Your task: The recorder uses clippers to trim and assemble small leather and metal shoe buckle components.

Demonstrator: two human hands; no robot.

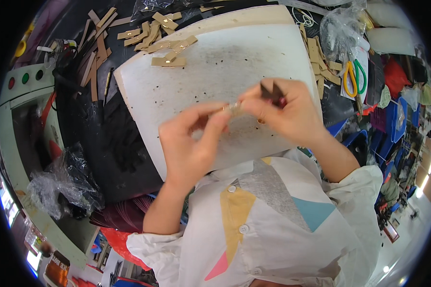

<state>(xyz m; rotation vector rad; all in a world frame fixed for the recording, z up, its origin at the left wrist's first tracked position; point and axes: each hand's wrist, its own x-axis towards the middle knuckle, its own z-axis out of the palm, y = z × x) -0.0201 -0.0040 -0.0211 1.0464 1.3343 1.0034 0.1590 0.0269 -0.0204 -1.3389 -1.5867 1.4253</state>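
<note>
Above the white board my two hands meet, both closed. Between the fingertips of my left hand and my right hand is a small tan strip with a shiny gold-coloured part; motion blur hides its detail. My right hand also keeps a dark tool with two pointed blades in its grip, most of it hidden by the palm. A reddish round spot shows beside the blades. Just below the right fingers is a small gold-coloured piece. Tiny dark bits are scattered over the board.
Tan strips with gold fittings lie at the board's far left, and more tan strips at its right. Scissors with yellow and green handles rest at the right. A crumpled clear bag and a machine with round buttons stand left.
</note>
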